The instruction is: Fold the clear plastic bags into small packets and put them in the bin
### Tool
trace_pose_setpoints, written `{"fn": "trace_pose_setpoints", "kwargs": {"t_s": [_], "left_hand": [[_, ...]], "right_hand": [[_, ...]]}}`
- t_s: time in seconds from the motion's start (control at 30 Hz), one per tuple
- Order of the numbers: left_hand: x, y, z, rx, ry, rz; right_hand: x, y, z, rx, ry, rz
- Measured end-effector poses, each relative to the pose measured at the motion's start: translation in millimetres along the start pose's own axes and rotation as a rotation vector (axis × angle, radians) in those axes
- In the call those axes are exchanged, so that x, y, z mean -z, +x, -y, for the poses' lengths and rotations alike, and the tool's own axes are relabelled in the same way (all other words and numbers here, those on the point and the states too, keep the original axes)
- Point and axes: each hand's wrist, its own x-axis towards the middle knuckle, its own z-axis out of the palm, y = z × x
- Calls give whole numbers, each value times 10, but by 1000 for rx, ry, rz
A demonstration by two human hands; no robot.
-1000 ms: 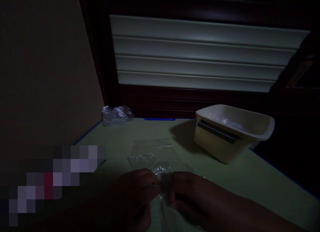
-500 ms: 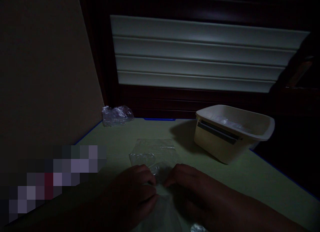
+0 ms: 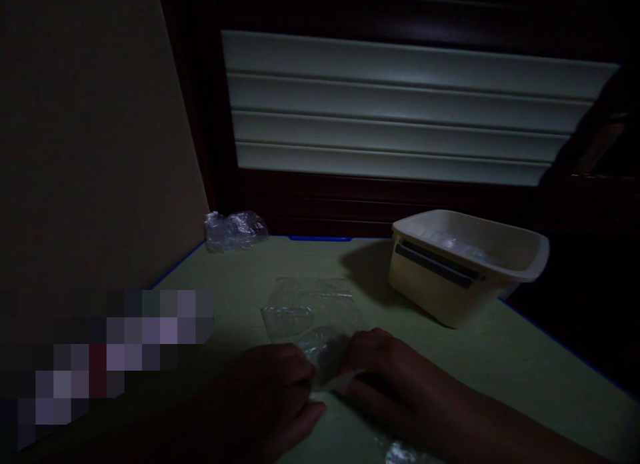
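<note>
A clear plastic bag (image 3: pixel 313 301) lies flat on the pale green table (image 3: pixel 305 261), its near part between my hands. My left hand (image 3: pixel 283 391) is closed on the bag's near left edge, thumb stretched toward the right. My right hand (image 3: pixel 383 371) pinches the near right edge, where a whitish strip of film shows between thumb and fingers. Something round and shiny shows through the plastic between the hands; I cannot make out what it is. Below my right wrist sits a small crumpled shiny piece (image 3: pixel 400 453), partly cut off by the frame's bottom.
A cream bin (image 3: pixel 435 284) holding clear plastic stands at the back right. Crumpled clear plastic (image 3: pixel 235 232) lies in the back left corner. A pixelated patch covers the left edge. Behind the table is a dark frame with pale slats (image 3: pixel 390 111).
My right hand has moved slightly right, my left slightly down. The film that hung toward the near edge between them is now drawn up near my fingers.
</note>
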Motion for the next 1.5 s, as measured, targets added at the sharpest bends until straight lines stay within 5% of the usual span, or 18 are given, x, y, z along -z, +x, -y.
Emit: {"fn": "trace_pose_setpoints", "kwargs": {"t_s": [0.13,0.4,0.8,1.23,1.5], "left_hand": [[13,-10,-16,-62,1,-92],[54,-3,-34,-37,-13,-11],[136,-23,-118,-38,92,-81],[135,-57,-206,-31,70,-229],[63,-6,-87,-25,68,-144]], "right_hand": [[-39,21,-22,-31,-34,-45],[-87,59,-36,-120,-11,-95],[-220,91,-82,-245,-155,-174],[-212,92,-81,-156,-204,-170],[-97,48,-41,42,-228,-166]]}}
